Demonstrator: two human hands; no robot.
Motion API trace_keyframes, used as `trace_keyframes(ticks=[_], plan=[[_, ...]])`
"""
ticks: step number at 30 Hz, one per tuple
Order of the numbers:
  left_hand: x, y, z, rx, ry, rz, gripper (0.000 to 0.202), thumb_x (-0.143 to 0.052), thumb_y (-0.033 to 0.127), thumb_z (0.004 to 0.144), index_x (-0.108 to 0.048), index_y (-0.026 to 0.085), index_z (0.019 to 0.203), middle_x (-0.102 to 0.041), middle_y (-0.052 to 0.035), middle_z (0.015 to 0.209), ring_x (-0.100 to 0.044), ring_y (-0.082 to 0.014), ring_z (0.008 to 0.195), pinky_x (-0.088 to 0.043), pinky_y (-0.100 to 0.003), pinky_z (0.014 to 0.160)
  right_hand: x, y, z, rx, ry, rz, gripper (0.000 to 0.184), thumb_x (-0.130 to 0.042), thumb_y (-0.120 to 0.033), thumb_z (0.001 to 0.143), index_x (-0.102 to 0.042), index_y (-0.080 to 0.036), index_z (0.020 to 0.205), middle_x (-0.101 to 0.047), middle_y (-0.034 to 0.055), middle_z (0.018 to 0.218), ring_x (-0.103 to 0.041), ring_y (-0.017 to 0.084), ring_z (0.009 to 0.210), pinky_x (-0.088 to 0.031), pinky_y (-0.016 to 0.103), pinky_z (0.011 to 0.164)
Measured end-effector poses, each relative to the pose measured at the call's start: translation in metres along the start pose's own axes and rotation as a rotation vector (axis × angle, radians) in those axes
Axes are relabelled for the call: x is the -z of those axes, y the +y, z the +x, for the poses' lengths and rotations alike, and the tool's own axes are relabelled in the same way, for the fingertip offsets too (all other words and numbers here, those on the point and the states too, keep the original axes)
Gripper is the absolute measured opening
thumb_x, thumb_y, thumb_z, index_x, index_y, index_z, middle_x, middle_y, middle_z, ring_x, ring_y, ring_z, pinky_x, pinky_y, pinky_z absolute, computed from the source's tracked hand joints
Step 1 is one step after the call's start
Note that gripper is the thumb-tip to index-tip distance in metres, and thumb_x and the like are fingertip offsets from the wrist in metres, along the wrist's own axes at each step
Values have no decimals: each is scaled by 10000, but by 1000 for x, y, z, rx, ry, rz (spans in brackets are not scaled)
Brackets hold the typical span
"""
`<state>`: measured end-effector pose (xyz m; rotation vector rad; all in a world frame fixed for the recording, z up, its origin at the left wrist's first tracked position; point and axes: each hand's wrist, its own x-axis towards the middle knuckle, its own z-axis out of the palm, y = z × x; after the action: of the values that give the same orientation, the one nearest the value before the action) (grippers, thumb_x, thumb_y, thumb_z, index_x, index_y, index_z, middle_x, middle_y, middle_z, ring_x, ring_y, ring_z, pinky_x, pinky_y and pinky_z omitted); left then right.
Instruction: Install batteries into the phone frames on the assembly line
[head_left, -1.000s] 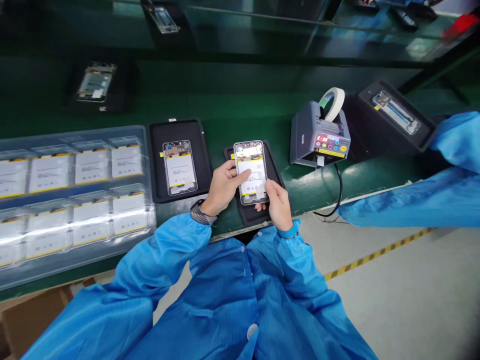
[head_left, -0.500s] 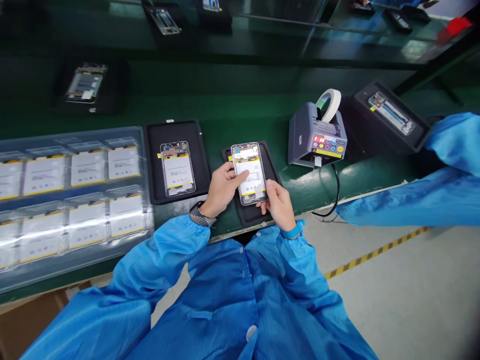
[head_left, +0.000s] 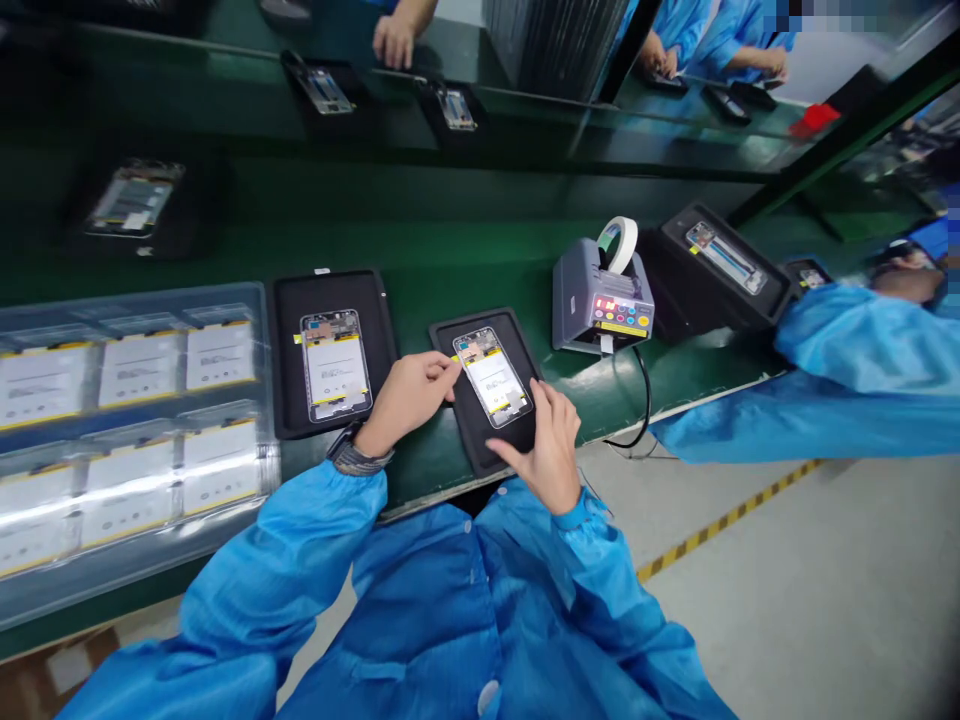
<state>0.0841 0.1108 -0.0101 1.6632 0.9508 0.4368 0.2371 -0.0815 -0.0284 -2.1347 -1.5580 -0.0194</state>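
An opened phone (head_left: 491, 377) with a white battery lies slightly turned in a small black tray (head_left: 480, 455) in front of me. My left hand (head_left: 420, 395) is at the tray's left edge. Its fingers are pinched together beside a small yellow tab (head_left: 455, 358); what they hold, if anything, is hidden. Along the right edge, my right hand (head_left: 546, 445) is open, fingers stretched upward and thumb spread over the tray's lower part. To the left, a second black tray (head_left: 386, 345) bears another opened phone (head_left: 336, 365) with a battery.
A clear plastic tray (head_left: 271, 400) with several white batteries is at the left. Right of my tray stands a tape dispenser (head_left: 566, 300) with a cable. Stacked black trays (head_left: 776, 310) and a co-worker's blue sleeve (head_left: 862, 340) are further right. Other people's hands (head_left: 397, 38) appear behind.
The phone was held in both hands above the tray and now lies in it. My right hand has let go and spread; the left has shifted to the tray's left edge. The view has shifted.
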Motion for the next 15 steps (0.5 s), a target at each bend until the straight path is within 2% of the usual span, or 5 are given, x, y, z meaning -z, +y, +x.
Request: trace_keyframes(ticks=[2, 5, 9, 12, 15], plan=[[5, 1, 1, -54, 114, -4, 281, -637, 418, 907, -692, 164, 803, -673, -14, 589, -576, -136, 522, -411, -242, 549, 6, 9, -9, 99, -75, -4, 1105, -742, -649, 896, -122, -225, 1707, -298, 249, 1688, -283, 459, 1565, -333, 688, 1194], [1, 5, -1, -124, 169, -111, 226, -618, 378, 903, -675, 170, 835, -638, 9, 586, -585, -135, 548, -421, -241, 576, 13, 25, -19, 180, -199, 14, 1188, -763, -643, 879, -29, -233, 1718, -93, 254, 1758, -123, 475, 1623, -261, 752, 1215], [-4, 9, -4, -187, 224, -177, 218, -618, 380, 902, -660, 179, 829, -599, 22, 597, -546, -122, 543, -401, -235, 553, 2, 40, -7, 220, -235, 54, 1124, -757, -587, 909, -73, -215, 1719, -54, 239, 1769, -88, 433, 1638, -268, 701, 1252], [-3, 11, -6, -222, 300, -243, 232, -633, 405, 902, -664, 179, 857, -602, 21, 624, -552, -120, 565, -414, -228, 557, -24, 33, 42, 213, -174, 105, 1093, -788, -589, 883, -210, -136, 1692, -180, 272, 1740, -138, 400, 1638, -283, 614, 1283], [0, 12, -5, -245, 355, -283, 249, -651, 425, 888, -669, 178, 860, -586, 28, 597, -533, -113, 546, -403, -223, 544, -59, 12, 129, 191, -229, 117, 1027, -862, -567, 821, -401, -116, 1620, -385, 252, 1668, -141, 395, 1639, -229, 575, 1309]])
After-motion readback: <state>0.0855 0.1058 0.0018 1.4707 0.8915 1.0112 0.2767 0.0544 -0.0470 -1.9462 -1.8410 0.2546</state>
